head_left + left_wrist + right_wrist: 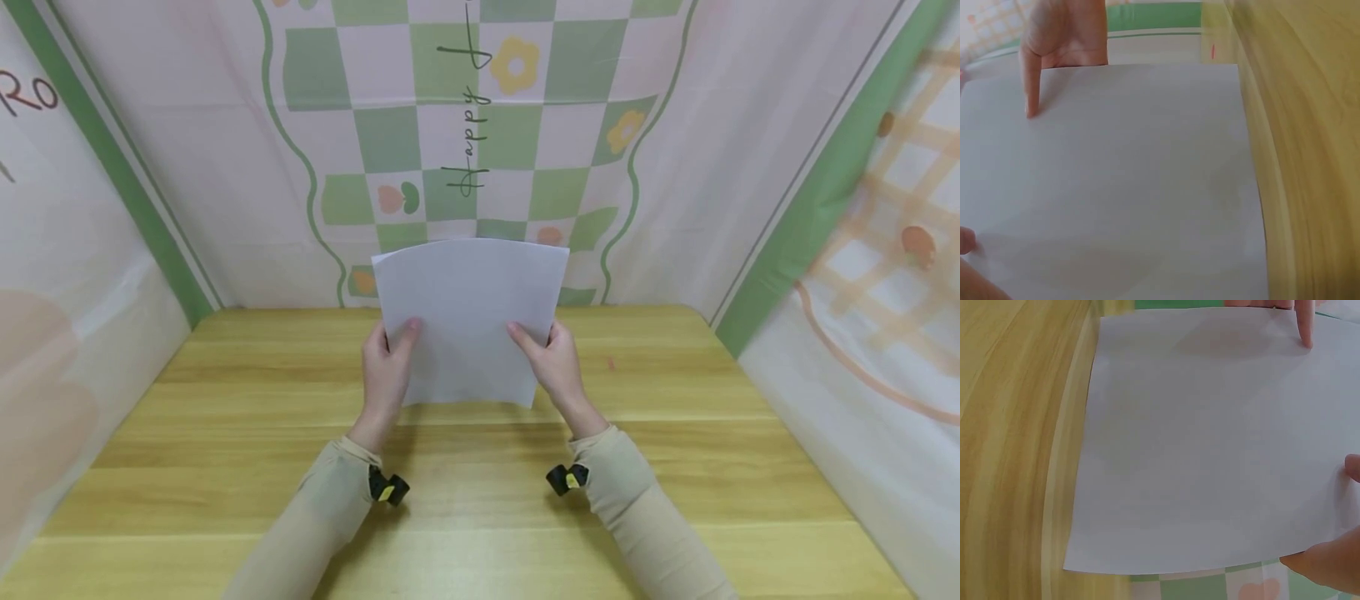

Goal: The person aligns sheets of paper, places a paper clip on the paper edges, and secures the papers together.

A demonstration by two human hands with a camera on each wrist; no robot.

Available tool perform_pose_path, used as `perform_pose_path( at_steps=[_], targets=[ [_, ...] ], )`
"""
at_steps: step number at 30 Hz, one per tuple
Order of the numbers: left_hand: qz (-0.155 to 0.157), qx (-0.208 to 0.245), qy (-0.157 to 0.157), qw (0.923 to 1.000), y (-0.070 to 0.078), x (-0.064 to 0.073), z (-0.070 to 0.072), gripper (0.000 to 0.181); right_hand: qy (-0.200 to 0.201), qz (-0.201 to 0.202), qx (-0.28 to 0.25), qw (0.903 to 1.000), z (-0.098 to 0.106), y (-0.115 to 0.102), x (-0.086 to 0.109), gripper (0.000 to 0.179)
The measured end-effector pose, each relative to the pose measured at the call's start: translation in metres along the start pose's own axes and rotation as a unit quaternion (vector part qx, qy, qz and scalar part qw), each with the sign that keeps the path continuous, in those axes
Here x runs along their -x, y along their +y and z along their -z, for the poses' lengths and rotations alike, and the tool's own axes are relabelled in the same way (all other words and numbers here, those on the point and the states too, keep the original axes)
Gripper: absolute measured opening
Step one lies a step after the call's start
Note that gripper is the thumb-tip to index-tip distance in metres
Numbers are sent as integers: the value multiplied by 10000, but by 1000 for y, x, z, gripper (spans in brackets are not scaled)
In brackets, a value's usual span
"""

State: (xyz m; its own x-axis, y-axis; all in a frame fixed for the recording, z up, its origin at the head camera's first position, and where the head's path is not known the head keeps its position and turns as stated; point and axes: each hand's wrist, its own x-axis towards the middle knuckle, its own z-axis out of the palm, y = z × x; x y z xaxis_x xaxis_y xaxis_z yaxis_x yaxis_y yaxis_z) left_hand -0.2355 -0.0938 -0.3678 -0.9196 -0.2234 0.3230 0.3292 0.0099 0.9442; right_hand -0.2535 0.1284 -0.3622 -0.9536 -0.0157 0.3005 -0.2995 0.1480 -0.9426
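Observation:
A blank white sheet of paper is held up over the wooden table, its top edge bowed slightly. My left hand grips the left side edge, thumb on the near face and fingers behind the sheet. On the opposite edge my right hand pinches it the same way, thumb pointing inward. In the left wrist view the paper fills most of the picture, with the right hand at its far edge. The right wrist view shows the paper with the right thumb on it.
The wooden table spreads beneath both forearms. Behind it hangs a curtain with green checks, flowers and lettering. Printed cloth panels close in the sides. A small black camera sits on each wrist, including the left wrist camera.

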Motion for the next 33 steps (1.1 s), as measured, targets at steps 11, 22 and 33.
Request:
perform_pose_path(
  at_steps=[11, 22, 33],
  targets=[
    [-20, 56, 153, 9999, 10, -3, -3, 37, 156, 54, 63, 9998, -1, -9, -3, 38],
    [-2, 120, 152, 9998, 11, -3, -4, 36, 149, -29, -68, 9999, -2, -15, -1, 38],
    [6, 134, 135, 9998, 17, -2, -2, 36, 245, -15, -111, 9996, -2, -19, -1, 38]
  ],
)
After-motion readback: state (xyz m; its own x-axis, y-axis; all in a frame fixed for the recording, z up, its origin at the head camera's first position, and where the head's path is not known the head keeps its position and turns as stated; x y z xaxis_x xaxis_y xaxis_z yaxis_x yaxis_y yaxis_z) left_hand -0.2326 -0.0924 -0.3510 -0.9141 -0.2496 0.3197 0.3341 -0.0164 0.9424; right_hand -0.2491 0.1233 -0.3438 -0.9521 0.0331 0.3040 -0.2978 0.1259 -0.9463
